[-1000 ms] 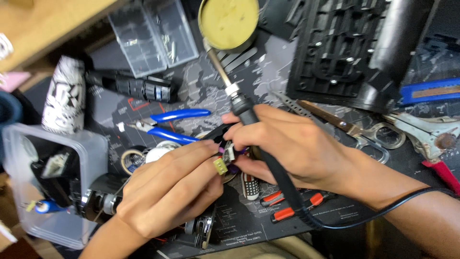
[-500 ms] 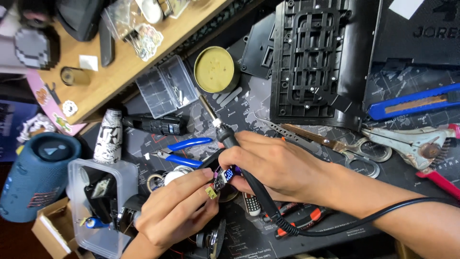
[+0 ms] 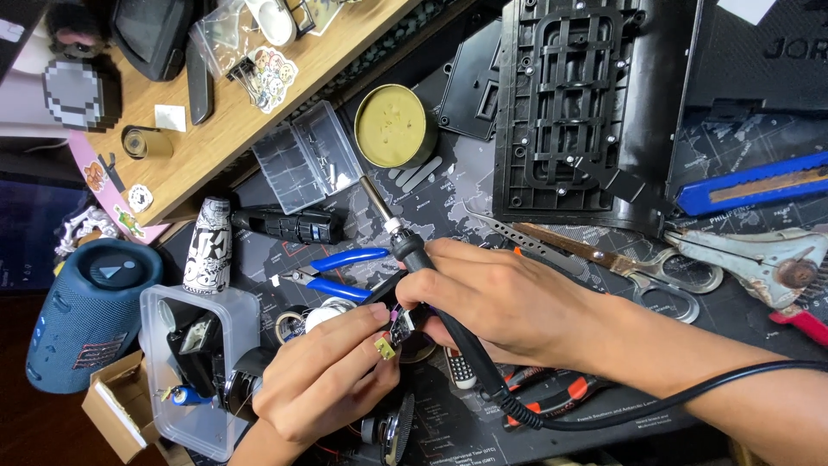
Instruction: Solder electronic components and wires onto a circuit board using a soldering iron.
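Shifting slightly toward six o'clock since a moment ago, both hands are meeting at the counter's (image 3: 483,185) centre, the right hand (image 3: 509,298) clamping a soldering iron (image 3: 414,250) pointing to eleven o'clock, the left hand (image 3: 323,380) pinching a small purple board (image 3: 398,324) beside blue-handled pliers (image 3: 336,272).

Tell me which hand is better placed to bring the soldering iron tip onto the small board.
Right, probably: the right hand already grips the soldering iron, tip pointing away. The left hand pinches the small board and looks busy steadying it.
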